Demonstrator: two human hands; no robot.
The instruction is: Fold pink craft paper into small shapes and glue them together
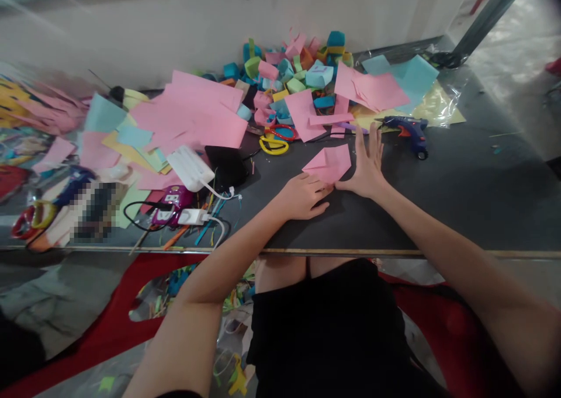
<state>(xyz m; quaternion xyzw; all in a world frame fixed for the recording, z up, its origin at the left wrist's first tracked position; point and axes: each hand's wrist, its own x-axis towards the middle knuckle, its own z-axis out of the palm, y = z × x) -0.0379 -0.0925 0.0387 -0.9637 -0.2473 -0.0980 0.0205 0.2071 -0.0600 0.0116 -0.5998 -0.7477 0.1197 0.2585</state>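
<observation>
A pink sheet of paper (pixel 329 163) with fold creases lies on the dark table in front of me. My left hand (pixel 308 196) rests flat at its lower left edge, fingers stretched out over the near side. Beside the sheet's right edge, my right hand (pixel 367 163) is spread wide, thumb near the bottom corner and fingers pointing away from me. To the right of that hand lies a blue glue gun (pixel 409 132). Scissors with yellow and red handles (pixel 274 145) lie beyond the pink sheet to the left.
Small folded paper pieces (pixel 295 73) in several colours are heaped against the wall. Large pink sheets (pixel 193 108) cover the left, near a white power adapter (pixel 190 168) and a purple power strip (pixel 173 205) with cables. Blue paper (pixel 414 76) and clear plastic lie back right. The table's front edge (pixel 350 252) is close.
</observation>
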